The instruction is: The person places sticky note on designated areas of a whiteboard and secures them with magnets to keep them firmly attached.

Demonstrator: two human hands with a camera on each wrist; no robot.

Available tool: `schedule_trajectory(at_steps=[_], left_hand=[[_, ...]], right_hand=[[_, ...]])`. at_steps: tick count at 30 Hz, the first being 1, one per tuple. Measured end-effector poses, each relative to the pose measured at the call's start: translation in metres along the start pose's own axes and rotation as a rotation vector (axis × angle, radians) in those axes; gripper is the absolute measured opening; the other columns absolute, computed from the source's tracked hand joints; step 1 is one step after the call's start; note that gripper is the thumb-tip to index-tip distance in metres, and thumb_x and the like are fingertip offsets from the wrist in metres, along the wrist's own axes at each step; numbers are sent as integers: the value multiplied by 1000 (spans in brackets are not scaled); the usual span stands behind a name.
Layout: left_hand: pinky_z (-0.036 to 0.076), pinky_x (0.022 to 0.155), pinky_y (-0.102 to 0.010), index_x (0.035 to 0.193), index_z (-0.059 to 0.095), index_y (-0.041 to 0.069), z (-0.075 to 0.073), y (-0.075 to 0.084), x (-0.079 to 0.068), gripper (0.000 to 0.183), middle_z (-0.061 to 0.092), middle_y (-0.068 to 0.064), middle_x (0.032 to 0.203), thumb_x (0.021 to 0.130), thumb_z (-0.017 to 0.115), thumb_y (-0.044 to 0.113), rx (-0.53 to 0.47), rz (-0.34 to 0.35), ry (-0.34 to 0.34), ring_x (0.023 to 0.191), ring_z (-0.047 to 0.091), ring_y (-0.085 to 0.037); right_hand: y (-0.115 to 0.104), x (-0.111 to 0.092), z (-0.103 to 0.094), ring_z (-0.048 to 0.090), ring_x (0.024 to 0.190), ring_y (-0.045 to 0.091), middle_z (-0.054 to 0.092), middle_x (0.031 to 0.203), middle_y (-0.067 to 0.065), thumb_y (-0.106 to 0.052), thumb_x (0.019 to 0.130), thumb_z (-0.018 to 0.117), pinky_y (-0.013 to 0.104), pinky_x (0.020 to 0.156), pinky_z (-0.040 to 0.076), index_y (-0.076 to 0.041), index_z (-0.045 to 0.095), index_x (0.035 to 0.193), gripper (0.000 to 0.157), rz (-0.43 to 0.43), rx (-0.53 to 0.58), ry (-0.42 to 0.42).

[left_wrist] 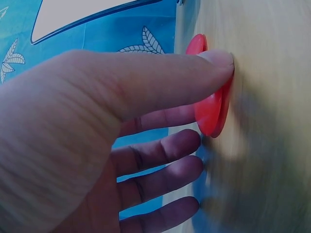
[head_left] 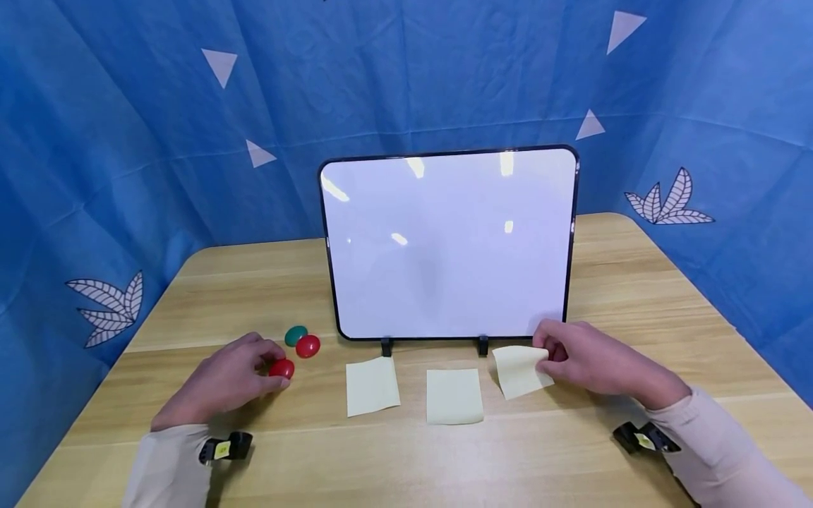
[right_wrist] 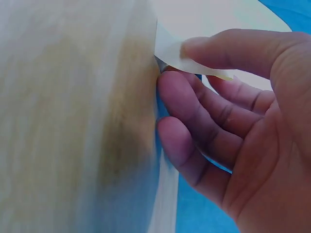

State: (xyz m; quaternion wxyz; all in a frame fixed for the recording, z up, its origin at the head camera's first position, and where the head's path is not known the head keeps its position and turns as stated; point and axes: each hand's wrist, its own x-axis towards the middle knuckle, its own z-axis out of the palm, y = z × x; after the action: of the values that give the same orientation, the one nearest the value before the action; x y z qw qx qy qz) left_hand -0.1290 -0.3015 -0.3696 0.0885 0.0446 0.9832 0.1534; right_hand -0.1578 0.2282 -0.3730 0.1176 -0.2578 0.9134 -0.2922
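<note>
My left hand [head_left: 236, 375] pinches a round red magnet [head_left: 281, 368] at the left of the table; in the left wrist view thumb and forefinger hold the red magnet [left_wrist: 210, 114] by its edges, close to the wood. Just beyond it lie a second red magnet [head_left: 308, 346] and a green magnet [head_left: 295, 336]. My right hand [head_left: 587, 358] pinches the right edge of a pale yellow sticky note [head_left: 519, 372], which is tilted and curls up. In the right wrist view the sticky note [right_wrist: 180, 56] is between thumb and fingers.
Two more sticky notes, one on the left [head_left: 372, 386] and one in the middle [head_left: 454, 397], lie flat. A black-framed whiteboard [head_left: 444, 247] stands upright behind them on small black feet [head_left: 483, 346]. Blue cloth [head_left: 381, 77] surrounds the wooden table [head_left: 356, 466].
</note>
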Motion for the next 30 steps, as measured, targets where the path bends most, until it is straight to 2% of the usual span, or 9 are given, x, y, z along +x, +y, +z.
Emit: schedule_trajectory(at_steps=[15, 24, 30], left_hand=[[54, 73, -39, 106, 72, 13, 2, 2, 2, 39, 59, -2, 99, 76, 88, 32, -11, -28, -6, 86, 56, -21], [54, 73, -39, 108, 70, 11, 2, 2, 2, 42, 59, -3, 100, 76, 88, 32, -22, -27, 4, 87, 56, -21], [53, 72, -39, 109, 69, 11, 2, 1, 1, 44, 60, -3, 99, 77, 87, 36, -23, -15, 19, 86, 55, -21]], right_hand=[[0, 1, 0, 60, 77, 16, 65, 87, -4, -12, 90, 75, 28, 67, 50, -12, 63, 110, 23, 23, 112, 116], [2, 3, 3, 64, 76, 14, 67, 86, -4, -7, 90, 74, 28, 67, 52, -10, 63, 108, 22, -3, 160, 184], [1, 3, 4, 60, 73, 15, 64, 85, -2, -8, 90, 74, 27, 63, 50, -10, 64, 108, 20, 1, 158, 229]])
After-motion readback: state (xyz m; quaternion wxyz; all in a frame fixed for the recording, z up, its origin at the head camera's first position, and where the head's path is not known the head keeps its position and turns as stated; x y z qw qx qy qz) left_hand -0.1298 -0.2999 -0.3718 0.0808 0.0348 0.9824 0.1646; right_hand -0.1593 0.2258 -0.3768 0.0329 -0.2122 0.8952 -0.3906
